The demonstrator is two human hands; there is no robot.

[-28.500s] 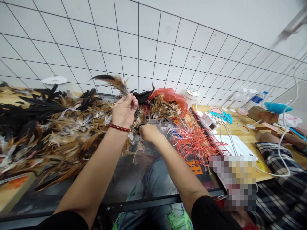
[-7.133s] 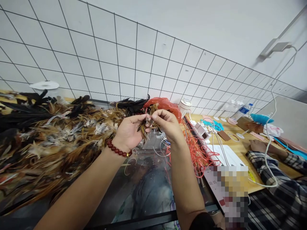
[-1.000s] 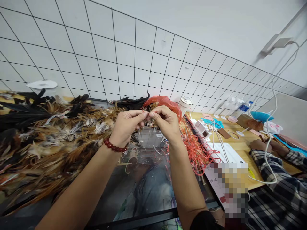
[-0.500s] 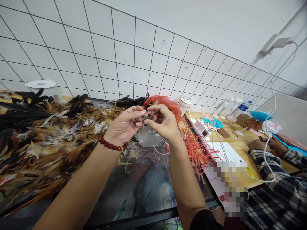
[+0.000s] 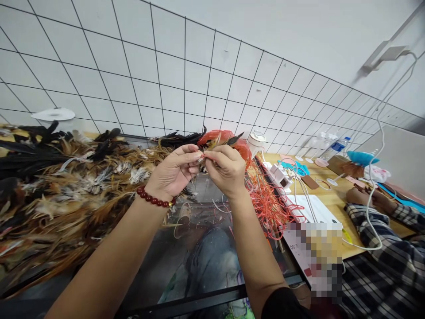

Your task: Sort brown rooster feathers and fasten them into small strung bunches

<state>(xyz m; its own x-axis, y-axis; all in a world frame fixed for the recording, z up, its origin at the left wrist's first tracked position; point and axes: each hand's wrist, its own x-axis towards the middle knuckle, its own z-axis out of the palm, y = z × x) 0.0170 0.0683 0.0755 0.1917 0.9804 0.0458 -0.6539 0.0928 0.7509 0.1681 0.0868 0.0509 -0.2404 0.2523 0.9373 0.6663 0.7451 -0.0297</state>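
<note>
My left hand (image 5: 172, 173), with a red bead bracelet on its wrist, and my right hand (image 5: 224, 169) meet in front of me, both pinched on a small bundle of brown and black feathers (image 5: 222, 141). The feather tips stick up above my right hand. A thin pinkish band shows between the fingertips; how it sits on the bundle I cannot tell. Both hands hover above the glass table top (image 5: 202, 230).
A big heap of brown, black and white feathers (image 5: 63, 181) covers the left side. A red plastic bag (image 5: 244, 148) and a tangle of red rubber bands (image 5: 270, 204) lie to the right. Another person's plaid sleeve (image 5: 385, 248) rests on the wooden table (image 5: 332, 199). A wire grid (image 5: 186, 84) backs the bench.
The feather bundle has turned so its tips now point up above my right hand. Both hands have stayed close together, working the bundle's base.
</note>
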